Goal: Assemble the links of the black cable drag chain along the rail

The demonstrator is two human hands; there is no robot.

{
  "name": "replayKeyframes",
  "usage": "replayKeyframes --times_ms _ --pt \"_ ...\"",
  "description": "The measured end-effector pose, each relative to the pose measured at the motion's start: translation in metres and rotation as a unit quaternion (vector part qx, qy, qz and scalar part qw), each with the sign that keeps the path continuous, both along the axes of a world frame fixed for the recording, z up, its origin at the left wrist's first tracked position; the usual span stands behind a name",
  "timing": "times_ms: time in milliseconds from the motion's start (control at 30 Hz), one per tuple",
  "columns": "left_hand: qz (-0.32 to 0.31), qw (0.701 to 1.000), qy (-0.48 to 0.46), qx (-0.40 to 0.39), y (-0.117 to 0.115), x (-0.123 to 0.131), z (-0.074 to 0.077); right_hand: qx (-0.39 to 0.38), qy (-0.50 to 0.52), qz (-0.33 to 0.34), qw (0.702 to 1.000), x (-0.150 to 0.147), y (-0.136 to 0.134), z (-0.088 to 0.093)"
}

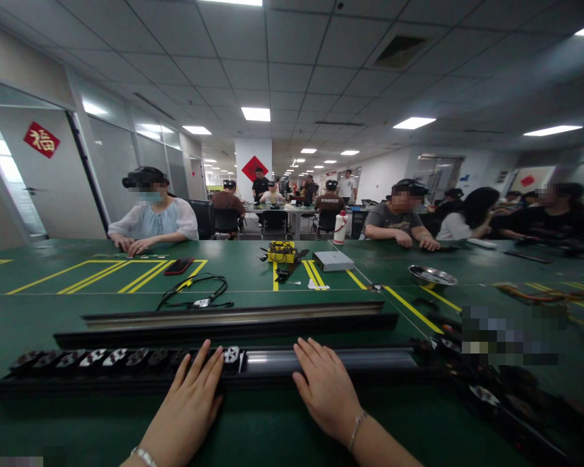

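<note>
A long black rail point(321, 363) lies across the green table in front of me. Its left half holds a row of several black socket modules point(97, 359). My left hand point(189, 402) lies flat on the rail, fingers stretched toward the last module point(231, 355) in the row. My right hand point(324, 386) rests flat on the bare part of the rail, fingers spread, a bracelet on the wrist. Neither hand grips anything. A second long rail point(233, 319) lies just behind the first.
Beyond the rails lie a black cable point(194, 292), a phone point(178, 266), a yellow box point(281, 251), a grey box point(333, 260) and a metal bowl point(432, 276). More dark parts point(506, 395) are heaped at right. Other people sit along the table's far side.
</note>
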State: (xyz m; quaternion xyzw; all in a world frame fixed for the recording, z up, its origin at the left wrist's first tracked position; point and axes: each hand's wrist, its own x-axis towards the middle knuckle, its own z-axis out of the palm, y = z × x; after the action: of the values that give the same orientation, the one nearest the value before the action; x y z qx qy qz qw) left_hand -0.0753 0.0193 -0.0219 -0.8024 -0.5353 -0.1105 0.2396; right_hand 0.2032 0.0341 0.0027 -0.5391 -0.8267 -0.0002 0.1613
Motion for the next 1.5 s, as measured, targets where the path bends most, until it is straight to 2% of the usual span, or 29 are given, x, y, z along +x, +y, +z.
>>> replayKeyframes --times_ms 467,733,1500 --pt "0.005 1.000 -0.001 -0.012 0.000 0.001 0.003 -0.004 0.010 0.002 1.000 0.000 0.000 0.000" --pt "0.028 0.998 -0.008 -0.053 -0.003 0.005 0.009 -0.001 -0.001 0.002 1.000 -0.001 -0.001 0.001" --pt "0.031 0.996 -0.052 -0.073 -0.006 0.008 0.009 0.001 -0.008 -0.003 1.000 0.000 0.001 -0.002"
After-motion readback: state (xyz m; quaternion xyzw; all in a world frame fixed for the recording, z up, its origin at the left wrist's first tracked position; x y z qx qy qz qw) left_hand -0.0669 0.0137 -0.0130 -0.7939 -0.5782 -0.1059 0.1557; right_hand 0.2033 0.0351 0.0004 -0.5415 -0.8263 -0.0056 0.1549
